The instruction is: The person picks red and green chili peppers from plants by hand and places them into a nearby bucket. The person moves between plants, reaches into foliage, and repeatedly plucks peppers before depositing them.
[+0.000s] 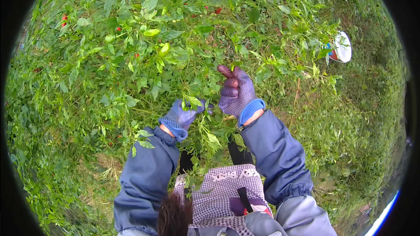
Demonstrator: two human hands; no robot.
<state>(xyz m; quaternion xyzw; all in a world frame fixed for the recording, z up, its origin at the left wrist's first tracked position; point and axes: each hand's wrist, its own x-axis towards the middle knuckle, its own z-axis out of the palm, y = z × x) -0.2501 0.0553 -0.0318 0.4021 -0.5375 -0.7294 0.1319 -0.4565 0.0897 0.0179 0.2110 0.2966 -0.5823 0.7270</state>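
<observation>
My right hand, in a purple dotted glove with a blue cuff, is raised among chilli pepper plants. Its fingers are curled, and a small green plant part shows between forefinger and thumb. Lower and to the left, my left hand wears a matching glove and reaches into the foliage. Leaves cover part of it, so what its fingers hold is hidden. Plump green peppers hang beyond the hands, up and to the left. Red chillies show in several spots among the leaves.
A white container with blue and red on its side stands at the right, partly behind leaves. A checked apron covers my lap, with stems hanging over it. Dry straw lies on the ground at lower left.
</observation>
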